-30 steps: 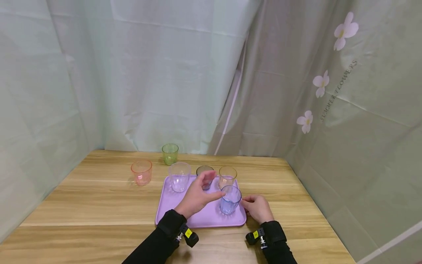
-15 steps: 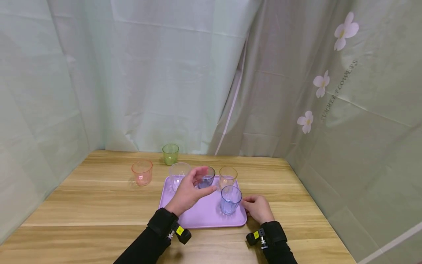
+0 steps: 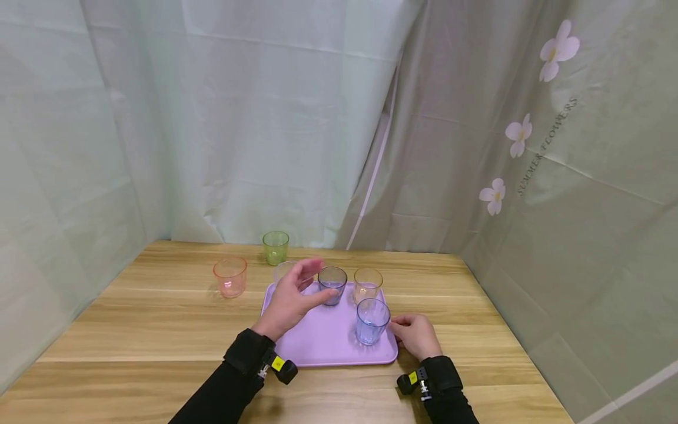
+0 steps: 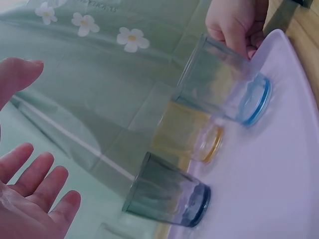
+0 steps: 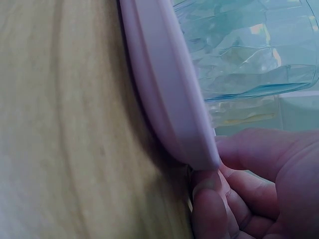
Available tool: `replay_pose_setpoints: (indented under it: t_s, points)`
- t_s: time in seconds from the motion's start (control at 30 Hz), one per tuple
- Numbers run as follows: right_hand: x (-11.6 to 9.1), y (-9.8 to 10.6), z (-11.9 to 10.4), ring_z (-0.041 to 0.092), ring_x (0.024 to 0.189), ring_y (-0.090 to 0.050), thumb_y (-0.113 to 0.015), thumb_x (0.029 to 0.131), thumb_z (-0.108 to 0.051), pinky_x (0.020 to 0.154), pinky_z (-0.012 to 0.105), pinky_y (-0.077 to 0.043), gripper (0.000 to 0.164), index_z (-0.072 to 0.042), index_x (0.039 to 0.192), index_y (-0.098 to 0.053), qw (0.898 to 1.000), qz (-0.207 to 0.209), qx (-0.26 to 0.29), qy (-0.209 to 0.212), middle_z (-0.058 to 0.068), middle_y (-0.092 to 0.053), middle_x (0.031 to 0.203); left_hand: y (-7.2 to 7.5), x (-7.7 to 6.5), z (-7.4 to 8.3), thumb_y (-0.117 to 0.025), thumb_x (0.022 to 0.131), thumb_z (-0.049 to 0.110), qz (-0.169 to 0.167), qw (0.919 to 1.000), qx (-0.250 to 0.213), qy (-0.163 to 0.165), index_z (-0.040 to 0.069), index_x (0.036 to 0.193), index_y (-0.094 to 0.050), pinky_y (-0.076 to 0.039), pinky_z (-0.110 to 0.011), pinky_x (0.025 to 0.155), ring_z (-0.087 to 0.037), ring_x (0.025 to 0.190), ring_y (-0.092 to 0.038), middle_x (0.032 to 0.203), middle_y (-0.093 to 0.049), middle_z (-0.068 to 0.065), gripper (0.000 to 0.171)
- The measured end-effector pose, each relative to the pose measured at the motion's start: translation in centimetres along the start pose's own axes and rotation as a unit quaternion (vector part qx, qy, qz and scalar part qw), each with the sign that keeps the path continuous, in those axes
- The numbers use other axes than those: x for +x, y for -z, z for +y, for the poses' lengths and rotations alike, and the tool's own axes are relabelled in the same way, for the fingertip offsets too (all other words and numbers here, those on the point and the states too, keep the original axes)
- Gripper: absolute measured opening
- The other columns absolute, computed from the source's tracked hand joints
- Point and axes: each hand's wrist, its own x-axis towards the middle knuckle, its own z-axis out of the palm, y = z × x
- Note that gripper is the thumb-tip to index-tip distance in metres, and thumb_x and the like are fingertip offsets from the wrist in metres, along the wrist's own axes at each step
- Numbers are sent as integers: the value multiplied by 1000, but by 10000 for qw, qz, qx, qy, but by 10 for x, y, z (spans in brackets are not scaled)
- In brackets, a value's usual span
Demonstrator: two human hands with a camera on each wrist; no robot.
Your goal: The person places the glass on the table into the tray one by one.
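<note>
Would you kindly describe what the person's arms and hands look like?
The left hand and right hand are bare. Both arms wear black sleeves and wide black wristbands, each with a small black camera and yellow label.

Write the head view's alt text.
A person's right grip pinches a purple tray at its edge; the empty left grip hovers above. The tray holds a blue glass, a grey glass and a yellow glass; a clear glass is partly hidden. An orange glass and green glass stand outside it.

Curtained booth (image 3: 265, 118), wooden table (image 3: 132, 330)
</note>
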Motion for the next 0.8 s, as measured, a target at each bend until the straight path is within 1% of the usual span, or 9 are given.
replay_pose_setpoints:
  t_s: [0.1, 0.33, 0.53, 0.67, 0.8]
  points:
    - [-1, 0, 0, 16, 77, -70, -74, 101, -14, 69, 31, -61, 20, 4, 109, -81, 10000, 0, -12, -7, 10, -78, 96, 6, 1, 0, -88, 92, 11, 65, 10000, 6, -1, -1, 155, -51, -37, -53, 131, -38, 156, -49, 161, -56, -19, 74]
    - [-3, 0, -5, 18, 77, -70, -74, 101, -14, 70, 31, -61, 21, 4, 109, -81, 10000, -17, 17, -76, 11, -78, 97, 24, 4, 1, -88, 93, 12, 236, 9997, -25, 1, 3, 157, -49, -35, -54, 133, -35, 158, -48, 163, -54, -17, 76]
    - [-3, 1, -8, 17, 77, -71, -74, 101, -14, 70, 32, -62, 21, 4, 110, -81, 9999, 23, 44, -98, 11, -79, 97, 41, 6, 1, -85, 96, 11, 374, 9993, -29, -20, 1, 158, -46, -32, -55, 134, -37, 159, -45, 165, -51, -18, 74]
    - [-3, 1, -8, 16, 76, -70, -75, 101, -14, 70, 33, -63, 21, 5, 109, -81, 10000, 23, 27, -63, 11, -78, 96, 50, 6, 0, -84, 96, 10, 441, 9990, -84, 6, 0, 159, -45, -31, -56, 134, -38, 159, -44, 166, -51, -19, 75]
    - [-3, 1, -7, 16, 76, -70, -75, 101, -14, 69, 33, -63, 22, 5, 109, -81, 10000, 25, 26, -60, 10, -78, 96, 59, 5, -2, -83, 97, 11, 504, 9986, -106, 111, 0, 159, -44, -31, -55, 134, -36, 159, -44, 166, -50, -19, 75]
